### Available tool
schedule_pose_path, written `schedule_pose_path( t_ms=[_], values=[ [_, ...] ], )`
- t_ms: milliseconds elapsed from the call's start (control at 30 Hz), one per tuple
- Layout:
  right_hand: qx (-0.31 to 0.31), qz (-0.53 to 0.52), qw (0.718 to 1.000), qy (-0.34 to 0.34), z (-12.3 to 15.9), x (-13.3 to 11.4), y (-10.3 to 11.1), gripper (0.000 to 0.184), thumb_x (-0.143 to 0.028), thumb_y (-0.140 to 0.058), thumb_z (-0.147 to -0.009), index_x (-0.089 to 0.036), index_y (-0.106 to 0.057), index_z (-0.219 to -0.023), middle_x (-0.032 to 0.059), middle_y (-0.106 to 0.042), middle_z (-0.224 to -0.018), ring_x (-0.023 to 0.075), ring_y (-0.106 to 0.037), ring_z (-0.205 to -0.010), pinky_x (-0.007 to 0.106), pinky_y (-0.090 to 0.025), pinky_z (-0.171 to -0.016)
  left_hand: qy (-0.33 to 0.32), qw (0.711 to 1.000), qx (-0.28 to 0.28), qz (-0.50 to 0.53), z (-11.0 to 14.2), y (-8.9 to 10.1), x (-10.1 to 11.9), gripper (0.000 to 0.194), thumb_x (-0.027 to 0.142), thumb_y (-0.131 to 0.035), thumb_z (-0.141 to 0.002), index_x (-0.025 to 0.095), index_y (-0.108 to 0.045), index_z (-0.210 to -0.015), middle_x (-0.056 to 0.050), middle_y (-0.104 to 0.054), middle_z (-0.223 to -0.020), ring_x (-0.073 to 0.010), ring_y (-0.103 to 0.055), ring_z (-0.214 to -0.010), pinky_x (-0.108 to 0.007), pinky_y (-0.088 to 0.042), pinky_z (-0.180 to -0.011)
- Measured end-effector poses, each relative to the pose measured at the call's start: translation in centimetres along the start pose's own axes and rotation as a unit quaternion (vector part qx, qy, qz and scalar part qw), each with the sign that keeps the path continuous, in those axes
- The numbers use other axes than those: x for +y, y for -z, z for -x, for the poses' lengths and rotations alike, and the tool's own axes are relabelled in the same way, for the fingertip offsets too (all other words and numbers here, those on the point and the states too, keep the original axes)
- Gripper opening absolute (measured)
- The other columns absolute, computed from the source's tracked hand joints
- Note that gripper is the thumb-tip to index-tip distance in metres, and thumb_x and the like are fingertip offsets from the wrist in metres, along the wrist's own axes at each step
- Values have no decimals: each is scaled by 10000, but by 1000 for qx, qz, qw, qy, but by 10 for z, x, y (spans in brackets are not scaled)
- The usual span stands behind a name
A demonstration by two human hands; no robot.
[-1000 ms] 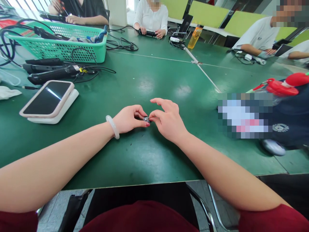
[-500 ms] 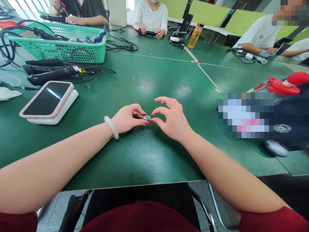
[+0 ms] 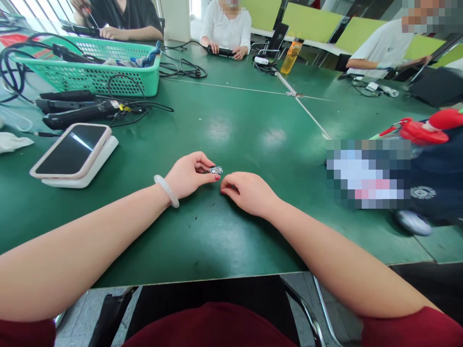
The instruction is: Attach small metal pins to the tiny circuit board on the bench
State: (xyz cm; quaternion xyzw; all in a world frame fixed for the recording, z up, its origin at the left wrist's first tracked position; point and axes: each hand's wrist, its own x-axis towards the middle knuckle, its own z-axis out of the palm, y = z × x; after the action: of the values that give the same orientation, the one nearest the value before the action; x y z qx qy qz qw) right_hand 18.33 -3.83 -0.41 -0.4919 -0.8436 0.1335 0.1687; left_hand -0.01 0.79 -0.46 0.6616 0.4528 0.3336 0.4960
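Note:
A small silver-and-black circuit board (image 3: 216, 170) is pinched between the thumb and fingers of my left hand (image 3: 188, 176), just above the table. A pale bangle (image 3: 166, 191) circles that wrist. My right hand (image 3: 249, 193) is lower and nearer to me, close beside the left thumb, with its thumb and fingertips pressed together at the table surface. Whatever lies between those fingertips, if anything, is too small or hidden to see. A tiny dark speck (image 3: 196, 218) lies on the green table (image 3: 224, 246) in front of my hands.
At left are a phone (image 3: 74, 149) on a white box (image 3: 87, 178), black handheld devices (image 3: 79, 112) with cables, and a green basket (image 3: 108, 77). A mouse (image 3: 414, 222), dark bag (image 3: 434, 178) and red-topped bottle (image 3: 425, 130) stand right. Co-workers sit across the table.
My right hand has left the circuit board, opened, then come down to the table with its fingertips closed. My left hand has lifted the board slightly away from me.

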Motion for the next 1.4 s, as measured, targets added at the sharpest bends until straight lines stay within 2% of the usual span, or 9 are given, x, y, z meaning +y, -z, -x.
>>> schedule_pose_path(
  t_ms=[167,300,467,900,1167,1400],
  values=[
    [110,-86,990,-28,1,4,6,90,-180,-585,-834,-212,-662,-799,-23,-668,-733,113,-549,-638,241,-401,-647,-1,1000,-5,4,0,0,-1,384,311,-827,-573,155,-573,-815,-43,-700,-801,-178,-654,-782,-330,-514,-749],
    [150,-118,981,-39,1,4,4,85,-175,-582,-819,-215,-656,-811,-23,-677,-747,115,-560,-634,243,-426,-650,-13,1000,-10,-1,0,0,-1,381,327,-824,-575,157,-562,-794,-49,-701,-807,-184,-656,-776,-330,-516,-722],
    [160,-134,977,-45,1,1,2,48,-185,-588,-810,-218,-618,-827,-18,-680,-774,124,-586,-664,249,-450,-666,-38,999,-18,-31,2,-1,1,368,328,-818,-582,163,-544,-763,-54,-707,-831,-187,-656,-773,-332,-520,-720],
    [151,-97,983,-35,1,2,0,40,-195,-582,-834,-224,-601,-856,-18,-680,-794,133,-594,-705,249,-435,-678,-67,995,-34,-58,4,-2,3,356,335,-808,-601,169,-532,-753,-54,-704,-845,-198,-655,-805,-351,-517,-765],
    [165,-41,985,-7,1,4,1,178,-247,-592,-862,-218,-652,-1027,-5,-683,-796,144,-603,-740,263,-442,-724,-45,998,-43,-3,4,-3,3,314,274,-791,-613,158,-560,-791,-44,-705,-808,-178,-659,-768,-330,-520,-737],
    [155,17,988,5,0,8,1,189,-323,-576,-886,-209,-682,-993,19,-704,-845,160,-610,-758,283,-438,-736,-41,997,-56,22,3,-1,2,312,263,-779,-643,154,-593,-869,-54,-715,-834,-182,-669,-802,-342,-520,-785]
  ],
)
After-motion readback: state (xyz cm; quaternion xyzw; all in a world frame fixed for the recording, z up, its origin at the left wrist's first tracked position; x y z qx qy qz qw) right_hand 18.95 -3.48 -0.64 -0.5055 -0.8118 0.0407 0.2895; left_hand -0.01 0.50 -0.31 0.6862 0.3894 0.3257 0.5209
